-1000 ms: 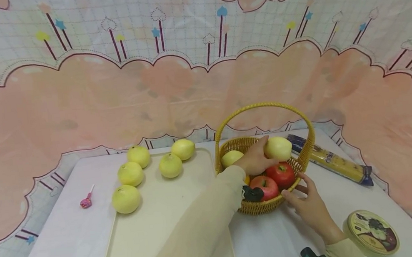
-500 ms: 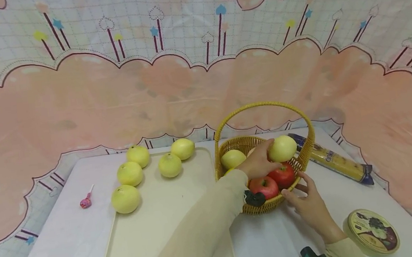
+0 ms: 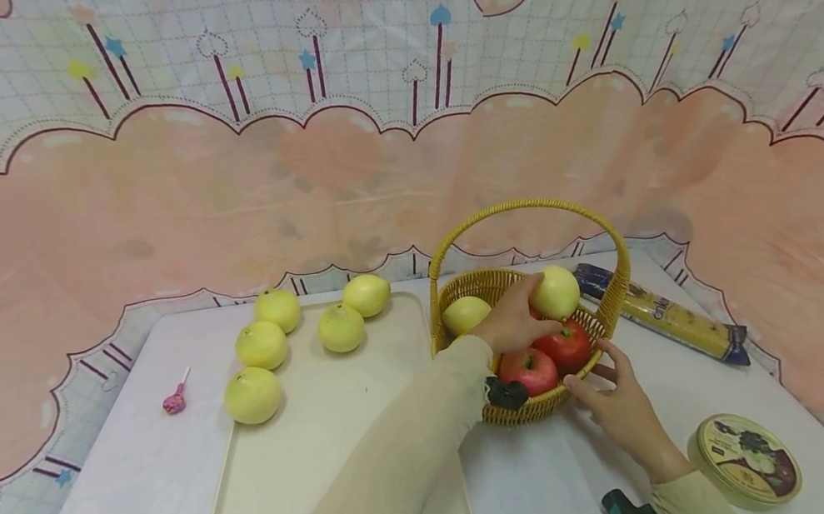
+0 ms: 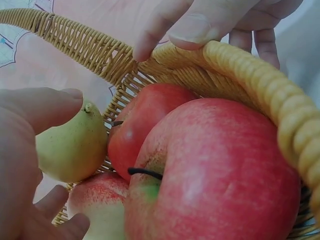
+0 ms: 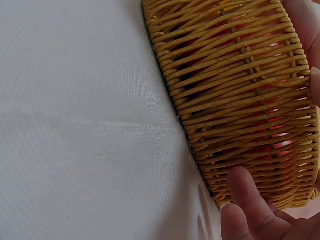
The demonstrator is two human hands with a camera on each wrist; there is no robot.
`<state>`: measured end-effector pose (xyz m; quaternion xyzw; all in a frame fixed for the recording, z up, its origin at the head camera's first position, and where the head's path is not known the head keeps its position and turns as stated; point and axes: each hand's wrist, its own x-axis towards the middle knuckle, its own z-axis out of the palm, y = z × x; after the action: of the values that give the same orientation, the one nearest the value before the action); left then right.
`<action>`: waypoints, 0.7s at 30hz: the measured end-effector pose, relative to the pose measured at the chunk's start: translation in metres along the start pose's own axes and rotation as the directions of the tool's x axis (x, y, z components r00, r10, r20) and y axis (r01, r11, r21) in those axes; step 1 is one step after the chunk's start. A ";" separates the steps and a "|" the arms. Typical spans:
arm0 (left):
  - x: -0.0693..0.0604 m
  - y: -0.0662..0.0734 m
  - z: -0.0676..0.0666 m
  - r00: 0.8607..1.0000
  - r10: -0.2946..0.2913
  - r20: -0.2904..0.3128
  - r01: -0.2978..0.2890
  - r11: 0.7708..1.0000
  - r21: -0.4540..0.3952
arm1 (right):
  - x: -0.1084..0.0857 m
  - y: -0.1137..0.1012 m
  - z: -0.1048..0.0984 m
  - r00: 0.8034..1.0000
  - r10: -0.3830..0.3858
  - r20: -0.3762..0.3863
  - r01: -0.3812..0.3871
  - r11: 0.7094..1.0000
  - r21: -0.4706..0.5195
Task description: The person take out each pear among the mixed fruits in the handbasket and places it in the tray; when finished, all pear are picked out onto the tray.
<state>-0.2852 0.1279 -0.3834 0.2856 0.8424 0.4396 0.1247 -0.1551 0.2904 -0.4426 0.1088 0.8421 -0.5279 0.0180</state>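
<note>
My left hand (image 3: 515, 321) reaches over the wicker basket (image 3: 534, 409) and holds a yellow-green pear (image 3: 557, 292) at the basket's right back side. In the left wrist view the thumb (image 4: 52, 107) presses on the pear (image 4: 75, 145) near its stem. A red apple (image 3: 530, 372) lies at the front of the basket, a darker red apple (image 3: 566, 347) beside it, and a yellow fruit (image 3: 467, 315) at the left back. Below the pear shows a peach (image 4: 97, 202). My right hand (image 3: 628, 418) grips the basket's right front rim, thumb and fingers on either side of the wall.
Several round yellow-green fruits (image 3: 253, 395) stand on and along a cream tray (image 3: 325, 434) at left. A pink lollipop (image 3: 174, 399) lies farther left. Right of the basket are a long pasta packet (image 3: 679, 325) and a round tin (image 3: 750, 458). A patterned cloth hangs behind.
The pear in my left hand shifts slightly right, then back left and a little up, staying over the basket. My right hand keeps its place on the rim.
</note>
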 end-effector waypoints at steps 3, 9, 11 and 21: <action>0.001 0.000 0.000 1.000 0.016 -0.001 -0.016 1.000 0.025 | -0.001 -0.002 0.000 1.000 0.005 -0.004 -0.005 1.000 0.003; 0.004 0.000 -0.001 1.000 0.027 0.008 -0.028 0.988 0.150 | -0.001 -0.003 0.001 1.000 0.002 -0.012 -0.002 1.000 0.009; 0.004 -0.001 -0.001 0.999 0.032 0.012 -0.034 0.980 0.197 | 0.000 -0.003 0.000 1.000 0.001 -0.015 0.000 1.000 0.012; 0.010 -0.001 -0.005 0.998 0.054 0.018 -0.057 0.963 0.263 | -0.001 -0.004 0.000 1.000 0.010 -0.019 -0.009 1.000 0.014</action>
<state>-0.2956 0.1301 -0.3808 0.3256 0.8843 0.3255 0.0779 -0.1547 0.2887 -0.4391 0.1178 0.8380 -0.5326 0.0118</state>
